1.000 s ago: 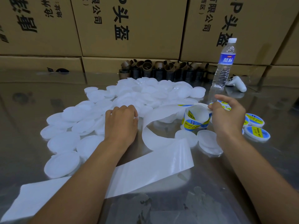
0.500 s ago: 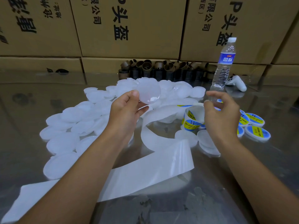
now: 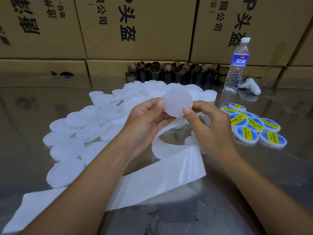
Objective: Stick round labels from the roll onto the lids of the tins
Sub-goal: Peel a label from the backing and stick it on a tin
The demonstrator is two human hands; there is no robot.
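Note:
A white translucent round lid [image 3: 177, 101] is held up above the table between both hands. My left hand [image 3: 145, 122] pinches its left edge with thumb and fingers. My right hand [image 3: 208, 126] pinches its lower right edge. The label roll [image 3: 202, 119] is mostly hidden behind my right hand; only a bit of yellow and blue shows. A long strip of white backing paper [image 3: 152, 180] trails from it toward the near left. Many plain white lids [image 3: 72, 146] lie spread at the left and centre. Several labelled lids [image 3: 254, 126], blue and yellow, lie at the right.
A glossy table [image 3: 254, 192] carries everything. A water bottle [image 3: 237, 65] and a white controller [image 3: 250, 86] stand at the back right. Brown empty cardboard cores [image 3: 169, 72] line the back, in front of stacked cardboard boxes [image 3: 135, 28].
My left hand picked a plain lid from the pile and raised it. My right hand left the label roll and moved left to take the lid's other edge.

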